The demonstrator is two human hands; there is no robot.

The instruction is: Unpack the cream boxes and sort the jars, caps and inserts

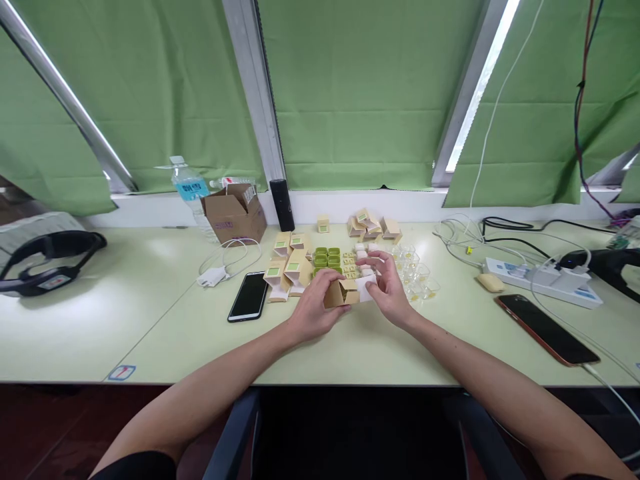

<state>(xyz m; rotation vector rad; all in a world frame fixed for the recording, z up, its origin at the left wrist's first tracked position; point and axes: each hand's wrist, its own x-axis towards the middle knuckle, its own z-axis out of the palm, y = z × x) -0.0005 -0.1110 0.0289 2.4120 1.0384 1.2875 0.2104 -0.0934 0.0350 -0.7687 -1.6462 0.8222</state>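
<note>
My left hand [319, 303] is closed round a small cardboard box [336, 294] with its open end turned to the right. Between the thumb and fingers of my right hand [387, 287] is a white paper piece [365, 288], which meets the box's open end; I cannot tell whether it is a flap or a loose sheet. Just behind my hands are green square cups [327, 255], small yellowish pieces [349, 263] and white lumps [359, 247]. Clear plastic cups [416, 272] cluster to the right of my right hand. More small boxes [299, 267] stand to the left of my left hand.
A phone [249, 297] lies at left, with a white charger [213, 276] and a brown carton [235, 215] beyond. Other small boxes [370, 225] sit at the back. At right are a power strip [545, 280], cables and another phone [547, 329]. A headset [50, 260] rests far left.
</note>
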